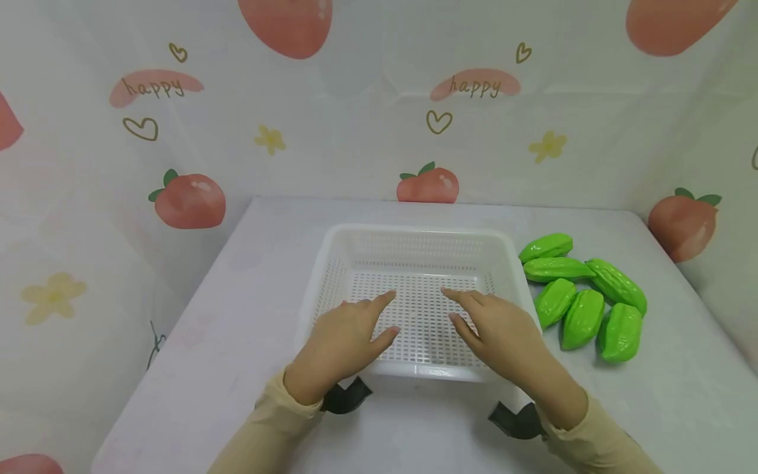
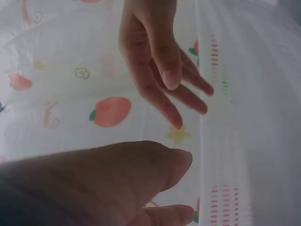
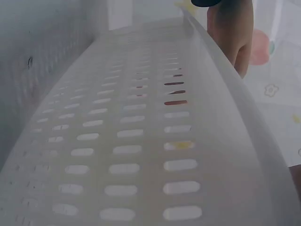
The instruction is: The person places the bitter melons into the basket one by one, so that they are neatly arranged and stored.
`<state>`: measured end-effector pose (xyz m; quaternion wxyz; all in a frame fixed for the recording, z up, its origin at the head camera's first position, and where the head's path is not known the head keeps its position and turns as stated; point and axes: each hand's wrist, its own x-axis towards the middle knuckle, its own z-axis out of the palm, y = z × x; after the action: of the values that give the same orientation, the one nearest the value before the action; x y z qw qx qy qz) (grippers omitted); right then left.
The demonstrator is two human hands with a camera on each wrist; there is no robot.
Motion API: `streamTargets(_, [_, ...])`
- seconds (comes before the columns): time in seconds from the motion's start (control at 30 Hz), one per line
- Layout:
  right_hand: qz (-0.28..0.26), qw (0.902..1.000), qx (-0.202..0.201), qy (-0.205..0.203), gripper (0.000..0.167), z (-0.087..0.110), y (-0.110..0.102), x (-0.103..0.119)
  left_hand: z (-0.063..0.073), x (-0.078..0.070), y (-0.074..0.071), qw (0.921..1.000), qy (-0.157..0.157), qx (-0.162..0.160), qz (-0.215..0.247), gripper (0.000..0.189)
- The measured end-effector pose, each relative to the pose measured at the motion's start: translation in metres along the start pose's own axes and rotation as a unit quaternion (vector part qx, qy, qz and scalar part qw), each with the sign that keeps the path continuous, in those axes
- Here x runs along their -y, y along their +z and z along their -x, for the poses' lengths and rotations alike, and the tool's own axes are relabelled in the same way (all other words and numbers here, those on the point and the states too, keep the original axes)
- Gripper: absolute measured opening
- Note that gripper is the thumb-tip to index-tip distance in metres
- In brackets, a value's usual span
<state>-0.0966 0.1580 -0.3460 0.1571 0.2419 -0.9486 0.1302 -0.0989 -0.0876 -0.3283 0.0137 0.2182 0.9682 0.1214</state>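
Note:
A white slotted plastic basket (image 1: pixel 417 370) stands on the table in front of me. Over its left front part is my left hand (image 1: pixel 340 342), thumb and forefinger pointing inward, with nothing in its grasp. My right hand (image 1: pixel 503 332) hovers opposite, over the right front part, its fingers extended and also holding nothing. The left wrist view has the left hand (image 2: pixel 127 179) low and the right hand (image 2: pixel 155 61) above, its fingers spread loosely. Slotted basket wall (image 3: pixel 150 141) fills most of the right wrist view, with part of the left hand (image 3: pixel 233 35) beyond the rim.
Several bright green, ridged, glossy vegetables (image 1: pixel 583 319) lie in a group just right of the basket, the nearest ones close to its rim. A pale cloth covers the table (image 1: pixel 237 316). Fruit-printed fabric (image 1: pixel 355 118) hangs behind and at the sides.

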Motion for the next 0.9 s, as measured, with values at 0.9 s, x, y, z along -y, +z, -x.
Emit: streamTargets(0.9, [-0.126, 0.972, -0.175, 0.094, 0.036, 0.021, -0.05, -0.031, 0.048, 0.053, -0.054, 0.9595, -0.055, -0.19, 0.201, 0.04])
